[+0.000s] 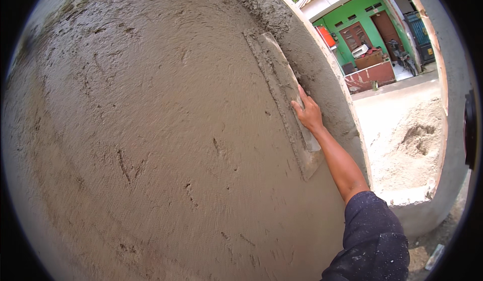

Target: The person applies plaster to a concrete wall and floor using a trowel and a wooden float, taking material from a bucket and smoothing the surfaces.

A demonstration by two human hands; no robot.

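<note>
My right hand (308, 114) grips a long, flat plastering float (282, 77), its fingers wrapped around the back of it. The float lies tilted lengthwise against a wall of wet grey-brown plaster (171, 110), close to the wall's right edge. Wet mortar clings along the float's left edge. Smears, small pits and short gouges mark the plaster, and its upper part looks rougher. My right forearm reaches up from the lower right, in a dark, speckled sleeve (375, 230). My left hand is out of view.
Right of the plaster, a rough mortar strip (322, 75) borders an opening in the wall. Through it show a sand pile (417, 135), a green house front (334, 17) and a parked motorbike (402, 59). A dark rounded object (471, 130) sits at the far right edge.
</note>
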